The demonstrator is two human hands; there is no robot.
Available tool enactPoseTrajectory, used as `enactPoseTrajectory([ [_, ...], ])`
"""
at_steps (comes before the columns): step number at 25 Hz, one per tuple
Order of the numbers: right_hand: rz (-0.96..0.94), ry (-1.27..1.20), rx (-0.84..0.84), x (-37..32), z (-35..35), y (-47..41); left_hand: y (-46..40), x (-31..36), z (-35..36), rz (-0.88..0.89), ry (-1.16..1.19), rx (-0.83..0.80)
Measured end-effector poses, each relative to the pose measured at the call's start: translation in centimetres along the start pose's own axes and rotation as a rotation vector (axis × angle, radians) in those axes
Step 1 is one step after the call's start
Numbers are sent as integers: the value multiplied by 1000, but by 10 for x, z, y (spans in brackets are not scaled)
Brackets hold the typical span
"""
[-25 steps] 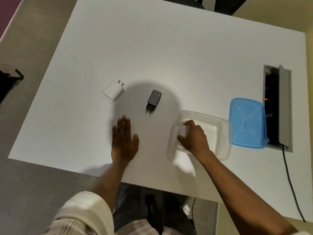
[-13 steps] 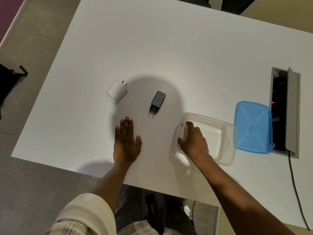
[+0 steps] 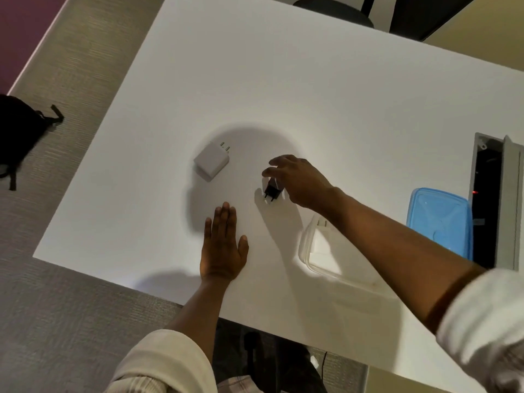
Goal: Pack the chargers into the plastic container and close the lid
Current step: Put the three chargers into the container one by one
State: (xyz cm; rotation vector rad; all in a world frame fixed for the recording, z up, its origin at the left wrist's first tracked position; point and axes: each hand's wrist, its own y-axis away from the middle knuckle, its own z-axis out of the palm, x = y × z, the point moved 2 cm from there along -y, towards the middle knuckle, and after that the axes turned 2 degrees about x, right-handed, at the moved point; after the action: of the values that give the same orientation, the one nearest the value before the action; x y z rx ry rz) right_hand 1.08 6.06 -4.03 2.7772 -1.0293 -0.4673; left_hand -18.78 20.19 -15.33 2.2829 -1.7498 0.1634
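Head view: the right hand reaches across, fingers curled over the small black plug charger on the white table; grip unclear. The left hand lies flat, empty. The clear plastic container sits under the forearm.

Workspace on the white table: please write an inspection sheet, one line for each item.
Surface: white table, mostly bare.
Job's things: white charger on table; black charger under right hand; another white charger inside clear container; blue lid off, beside container.
Clutter: nothing seen.
Grippers: left hand flat on table; right hand reaching over black charger, grasp unclear.
Cables: one thin cable below table edge.
Surroundings: open cable hatch in table; black bag on carpet; dark chair beyond.
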Motion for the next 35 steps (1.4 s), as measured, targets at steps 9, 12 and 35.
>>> enactPoseTrajectory([
  [9,-47,242,-19,12,28,-20,-1,-2,2,0,33,-3],
  [12,18,213,41,11,24,-15,0,-2,2,2,46,7],
  [35,1202,-640,319,16,77,189,-3,-3,4,-16,38,-41],
])
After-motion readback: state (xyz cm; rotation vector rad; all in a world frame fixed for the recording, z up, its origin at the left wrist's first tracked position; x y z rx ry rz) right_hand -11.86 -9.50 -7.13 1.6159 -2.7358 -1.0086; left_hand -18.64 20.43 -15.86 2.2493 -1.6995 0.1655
